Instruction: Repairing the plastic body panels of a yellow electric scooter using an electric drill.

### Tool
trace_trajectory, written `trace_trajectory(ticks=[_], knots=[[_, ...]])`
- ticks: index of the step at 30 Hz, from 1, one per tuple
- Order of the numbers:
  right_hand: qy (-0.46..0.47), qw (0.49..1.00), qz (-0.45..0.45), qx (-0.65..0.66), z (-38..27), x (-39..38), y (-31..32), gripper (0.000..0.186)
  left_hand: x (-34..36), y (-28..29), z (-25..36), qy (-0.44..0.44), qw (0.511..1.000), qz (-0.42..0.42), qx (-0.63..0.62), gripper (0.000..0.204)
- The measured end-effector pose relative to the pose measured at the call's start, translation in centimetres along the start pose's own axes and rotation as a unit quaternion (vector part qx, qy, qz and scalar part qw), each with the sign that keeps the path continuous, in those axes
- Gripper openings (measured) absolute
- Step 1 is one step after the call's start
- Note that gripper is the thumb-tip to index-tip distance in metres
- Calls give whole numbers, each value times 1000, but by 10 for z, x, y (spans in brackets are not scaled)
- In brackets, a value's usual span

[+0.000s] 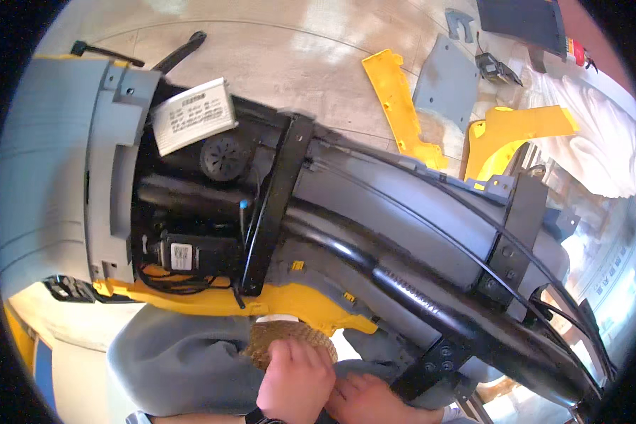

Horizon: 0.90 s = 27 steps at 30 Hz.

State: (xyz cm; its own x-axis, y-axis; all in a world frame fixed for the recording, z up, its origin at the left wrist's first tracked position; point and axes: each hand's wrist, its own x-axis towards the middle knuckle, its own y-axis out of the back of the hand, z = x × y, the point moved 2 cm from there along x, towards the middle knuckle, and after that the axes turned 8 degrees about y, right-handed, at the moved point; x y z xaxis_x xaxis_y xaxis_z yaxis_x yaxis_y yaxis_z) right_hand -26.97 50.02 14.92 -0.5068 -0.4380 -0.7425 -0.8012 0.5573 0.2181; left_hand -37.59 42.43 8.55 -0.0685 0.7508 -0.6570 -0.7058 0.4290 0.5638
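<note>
My left hand (297, 381), with a black band at its wrist, is curled closed at the bottom centre. Beside it and touching it, my right hand (364, 400) has its fingers bent inward; whatever either hand holds is hidden. Just beyond the knuckles lies a brown woven, straw-like surface (281, 336), between my grey-trousered legs. In front of me lies a partly opened scooter-like body with a black tubular frame (339, 247), grey panels (381, 191) and a yellow side panel (300, 300). A black box with a white label (203, 253) and several cables sit in its open bay.
A white labelled packet (194, 116) rests on the bay's far edge. Yellow panels (396, 99), a grey panel (446, 81) and a small black part (498, 69) lie on the floor behind. Crumpled white plastic sheeting (590, 141) is at right. A black bracket (275, 205) crosses the body.
</note>
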Motion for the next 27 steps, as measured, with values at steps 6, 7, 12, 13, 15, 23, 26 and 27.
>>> trace_trajectory(ticks=[6, 7, 12, 13, 15, 23, 26, 27], knots=[[-13, 998, -10, 58, 0, 3, 6, 26, -1, 2, -8, 19, 999, -31, -7, 19], [-17, 998, -13, 59, 0, 4, 5, 26, 0, 1, -9, 18, 999, -33, -14, 15], [-35, 999, -12, 30, 0, 5, -1, 30, -4, -1, -10, 13, 999, -21, -26, 13], [-39, 999, -17, 31, -1, 4, -1, 30, -5, 6, -10, 14, 998, -61, -14, 15], [-33, 999, -19, 3, -1, 5, -4, 31, -5, 9, -13, 15, 994, -107, -7, 19], [-43, 998, 34, 4, 2, 8, -6, 29, -9, 11, -15, 31, 995, -90, 23, 18], [-50, 998, -1, 27, -1, 8, 5, 25, -12, 9, -15, 16, 996, -79, 41, 17], [-67, 995, -39, 57, 0, 10, 5, 24, -11, 8, -16, 8, 997, -65, 43, 17]])
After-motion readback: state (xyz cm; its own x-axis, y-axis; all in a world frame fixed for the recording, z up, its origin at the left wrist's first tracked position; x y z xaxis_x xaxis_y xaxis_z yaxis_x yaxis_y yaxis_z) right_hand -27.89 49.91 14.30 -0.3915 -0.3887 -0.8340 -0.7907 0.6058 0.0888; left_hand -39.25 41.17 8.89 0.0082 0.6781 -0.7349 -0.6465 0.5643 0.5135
